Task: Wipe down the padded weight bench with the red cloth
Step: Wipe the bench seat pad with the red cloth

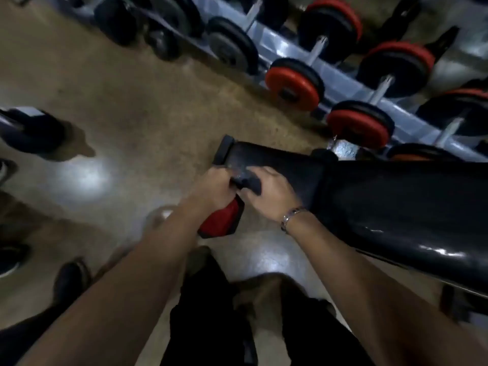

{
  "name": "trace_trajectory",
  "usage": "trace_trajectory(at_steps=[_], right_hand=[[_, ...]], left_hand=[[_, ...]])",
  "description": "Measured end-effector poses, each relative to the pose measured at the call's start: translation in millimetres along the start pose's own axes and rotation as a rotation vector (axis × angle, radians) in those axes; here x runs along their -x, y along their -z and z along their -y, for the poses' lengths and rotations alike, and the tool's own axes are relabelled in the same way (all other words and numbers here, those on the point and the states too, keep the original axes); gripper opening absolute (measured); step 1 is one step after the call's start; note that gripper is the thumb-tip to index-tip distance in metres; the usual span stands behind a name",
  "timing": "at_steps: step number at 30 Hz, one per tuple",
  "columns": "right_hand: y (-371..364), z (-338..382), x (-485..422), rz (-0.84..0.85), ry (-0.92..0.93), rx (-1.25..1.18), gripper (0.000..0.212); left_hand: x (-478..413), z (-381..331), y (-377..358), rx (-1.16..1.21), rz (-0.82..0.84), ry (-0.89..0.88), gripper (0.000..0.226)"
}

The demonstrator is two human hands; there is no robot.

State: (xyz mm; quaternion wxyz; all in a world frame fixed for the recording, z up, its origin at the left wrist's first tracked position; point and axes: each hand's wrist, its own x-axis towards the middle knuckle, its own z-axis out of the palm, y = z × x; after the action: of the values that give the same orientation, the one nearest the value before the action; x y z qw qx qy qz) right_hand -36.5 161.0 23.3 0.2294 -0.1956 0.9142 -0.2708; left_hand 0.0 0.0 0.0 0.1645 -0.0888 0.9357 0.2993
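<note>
The left hand (214, 187) is closed around a red fabric cloth (223, 220) that hangs below its grip, just off the narrow end of the black glossy padded weight bench (383, 204); the right hand (272, 192) pinches a dark bunched part between both hands; what that part is, I cannot tell; bunched so, the cloth may smear rather than wipe, or slip to the floor (118, 128).

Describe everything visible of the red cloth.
The red cloth looks like soft fabric, red with a dark edge along its lower end. It hangs bunched below the left hand, which grips its upper part; the right hand meets it there, over a dark fold. It is held at the narrow end of the black padded bench.
</note>
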Motion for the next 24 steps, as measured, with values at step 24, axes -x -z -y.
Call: trace_trajectory(at_steps=[24], right_hand=[[-144, -48, -53, 0.012, 0.231, -0.071, 0.05]], left_hand=[[-3, 112, -47, 0.471, 0.027, 0.398, 0.028]])
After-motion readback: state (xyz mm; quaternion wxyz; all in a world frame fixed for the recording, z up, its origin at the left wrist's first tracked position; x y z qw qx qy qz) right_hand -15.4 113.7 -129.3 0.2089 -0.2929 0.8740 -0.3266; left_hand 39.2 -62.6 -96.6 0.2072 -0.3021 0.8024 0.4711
